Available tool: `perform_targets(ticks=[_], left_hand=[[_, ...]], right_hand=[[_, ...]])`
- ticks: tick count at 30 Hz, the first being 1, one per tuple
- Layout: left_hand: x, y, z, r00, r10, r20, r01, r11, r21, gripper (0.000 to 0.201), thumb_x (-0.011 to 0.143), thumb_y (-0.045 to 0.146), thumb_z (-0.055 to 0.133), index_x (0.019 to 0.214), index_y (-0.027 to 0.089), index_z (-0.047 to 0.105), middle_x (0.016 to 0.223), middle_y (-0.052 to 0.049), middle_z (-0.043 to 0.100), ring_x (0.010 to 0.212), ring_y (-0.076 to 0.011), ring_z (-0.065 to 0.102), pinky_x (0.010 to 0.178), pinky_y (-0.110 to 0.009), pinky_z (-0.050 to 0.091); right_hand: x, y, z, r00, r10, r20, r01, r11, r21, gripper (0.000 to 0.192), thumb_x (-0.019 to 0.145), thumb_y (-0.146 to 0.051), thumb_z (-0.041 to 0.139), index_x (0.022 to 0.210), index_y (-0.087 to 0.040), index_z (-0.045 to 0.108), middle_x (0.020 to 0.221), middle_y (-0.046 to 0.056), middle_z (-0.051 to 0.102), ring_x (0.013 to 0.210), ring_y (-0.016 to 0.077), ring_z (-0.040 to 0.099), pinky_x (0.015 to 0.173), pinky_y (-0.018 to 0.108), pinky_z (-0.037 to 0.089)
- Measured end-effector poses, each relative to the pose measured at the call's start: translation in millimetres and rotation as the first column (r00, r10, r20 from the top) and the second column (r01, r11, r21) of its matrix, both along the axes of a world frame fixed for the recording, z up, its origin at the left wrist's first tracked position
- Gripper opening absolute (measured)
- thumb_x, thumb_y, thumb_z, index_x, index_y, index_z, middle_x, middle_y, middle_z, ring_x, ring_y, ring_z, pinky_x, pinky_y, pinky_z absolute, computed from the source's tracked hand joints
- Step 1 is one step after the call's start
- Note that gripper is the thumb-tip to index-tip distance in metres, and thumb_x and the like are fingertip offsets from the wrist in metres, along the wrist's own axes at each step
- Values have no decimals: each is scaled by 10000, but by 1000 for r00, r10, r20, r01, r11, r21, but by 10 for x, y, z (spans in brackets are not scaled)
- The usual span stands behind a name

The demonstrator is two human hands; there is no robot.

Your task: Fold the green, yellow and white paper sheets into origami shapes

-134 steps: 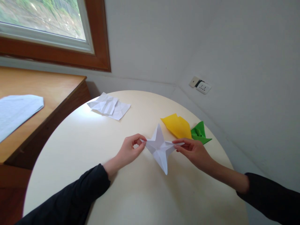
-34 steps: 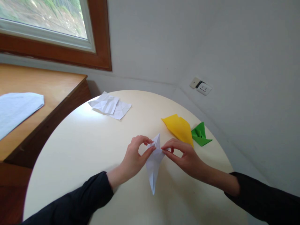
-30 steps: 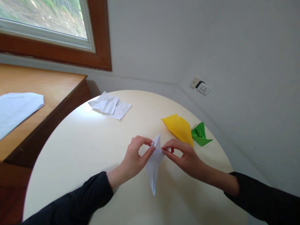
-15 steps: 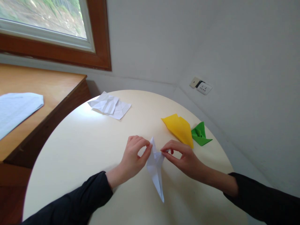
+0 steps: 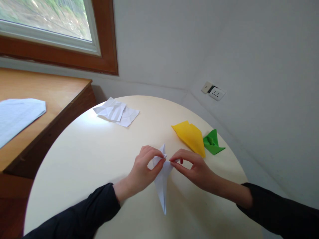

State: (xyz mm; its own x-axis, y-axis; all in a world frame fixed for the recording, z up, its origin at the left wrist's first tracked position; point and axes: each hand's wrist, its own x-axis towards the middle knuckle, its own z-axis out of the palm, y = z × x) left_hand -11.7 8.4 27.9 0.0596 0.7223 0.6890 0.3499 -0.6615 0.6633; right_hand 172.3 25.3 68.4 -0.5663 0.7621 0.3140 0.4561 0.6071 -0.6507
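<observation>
A folded white paper (image 5: 161, 181) with a long narrow point toward me is between my two hands, above the round table. My left hand (image 5: 146, 167) pinches it near its upper part with thumb and forefinger. From the right, my right hand (image 5: 193, 166) pinches the paper's right side between thumb and fingertips. One tip of the paper sticks up beyond my left fingers. The fingertips hide some of the folds. Just past my right hand lies a yellow folded paper (image 5: 190, 136), and beside it a green folded paper (image 5: 213, 142).
Creased white sheets (image 5: 117, 112) lie at the far left of the round table (image 5: 82, 159). A wooden desk (image 5: 59, 86) with a pale folded cloth or paper (image 5: 20, 114) on it stands at the left. Wall sockets (image 5: 216, 93) are behind, at the right.
My left fingers have shifted slightly right, closer to my right hand. The white paper's lower point has swung left. My right hand has barely moved.
</observation>
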Motion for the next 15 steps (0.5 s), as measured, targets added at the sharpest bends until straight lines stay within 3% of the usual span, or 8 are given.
perform_targets(ticks=[9, 15], left_hand=[[0, -28, 16, 1000, -14, -12, 15, 997, 70, 85, 806, 119, 555, 805, 196, 590, 741, -39, 646, 723, -155, 601, 655, -272, 510], [2, -30, 7, 999, -9, -43, 14, 994, 112, 68, 812, 136, 569, 833, 195, 594, 758, -44, 645, 732, -158, 599, 663, -278, 510]], right_hand=[[-34, -6, 124, 998, 35, -46, -26, 983, 183, 115, 811, -229, 615, 925, -220, 607, 830, 33, 652, 785, 158, 613, 693, 290, 526], [-63, 7, 160, 997, 70, -26, -63, 977, 204, 132, 813, -205, 617, 945, -215, 615, 833, 35, 663, 788, 156, 624, 695, 285, 534]])
